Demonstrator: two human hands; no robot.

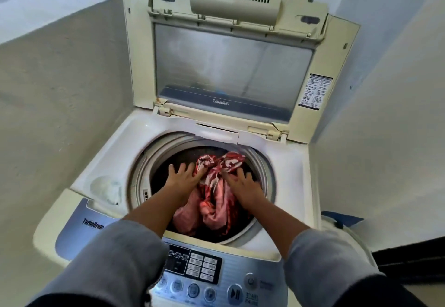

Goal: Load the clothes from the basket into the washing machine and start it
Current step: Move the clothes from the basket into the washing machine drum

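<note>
Loading is the step in hand: mid-frame, the left hand (181, 178) and right hand (243, 184), fingers (184, 167) spread, press the red patterned cloth (213, 211) into the washing machine (292, 172) drum, so next probably comes withdrawing, closing the lid (231, 66) and pressing the start button (234, 293).

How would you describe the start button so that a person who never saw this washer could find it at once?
On the washer, find the control panel along the near edge. Follow its lowest row of round buttons to the right end. The start button alone bears a play-and-pause sign.
</note>
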